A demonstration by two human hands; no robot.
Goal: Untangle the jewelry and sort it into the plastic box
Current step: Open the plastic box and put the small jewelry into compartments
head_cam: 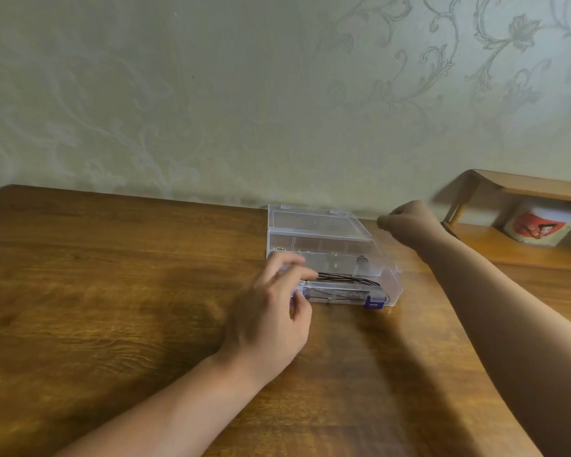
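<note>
A clear plastic box [389, 285] with blue latches [373, 303] stands on the wooden table near the wall. Its transparent lid [314, 222] hangs partly lowered over the compartments. A black cord necklace [346, 279] lies in the long front compartment, and small metal pieces [281, 249] show in a rear-left one. My left hand [274, 311] rests at the box's front-left corner, blurred fingers spread over the edge and thumb by the left latch. My right hand [406, 221] hovers at the box's back-right, fingers curled into a loose fist with nothing visible in it.
The wooden table [112, 291] runs up to a patterned wall. A low wooden shelf [508, 189] at the right holds a white mug with a red picture [538, 227]. My right forearm crosses the table's right side.
</note>
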